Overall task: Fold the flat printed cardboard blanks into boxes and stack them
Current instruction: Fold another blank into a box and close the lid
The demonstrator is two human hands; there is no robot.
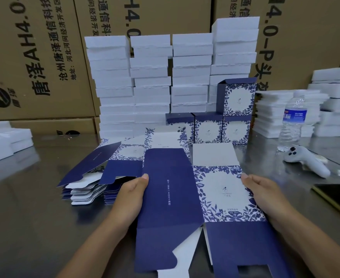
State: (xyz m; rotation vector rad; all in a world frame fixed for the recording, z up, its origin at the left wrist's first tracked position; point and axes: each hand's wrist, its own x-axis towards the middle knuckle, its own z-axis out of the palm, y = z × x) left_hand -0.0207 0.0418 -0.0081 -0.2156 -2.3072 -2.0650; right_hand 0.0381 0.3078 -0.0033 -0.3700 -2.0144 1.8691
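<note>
At 6 o'clock on the worktop [34, 217], one flat printed blank [185, 193] is held. It is pinched at its 9 o'clock edge by the left hand [129, 195] and at its 3 o'clock edge by the right hand [265, 195]; thumbs are seen on top, fingers are hidden beneath. The card is judged light, stiff across the panels, ready to hinge at the scored creases, and easily dented at flaps and corners. Hold is best taken at panel edges, clear of the creases. The printed face looks smooth, possibly slippery. A pile of flat blanks [97, 177] lies at 10 o'clock of it. Folded boxes [209, 129] are stacked at 12 o'clock, one on a row of three. The worktop is grey metal, dully reflective. White stacks [151, 81] and brown cartons [34, 57] are ranged behind. A water bottle [292, 121], a white controller [305, 161] and a phone [337, 197] lie at 2 to 3 o'clock.
</note>
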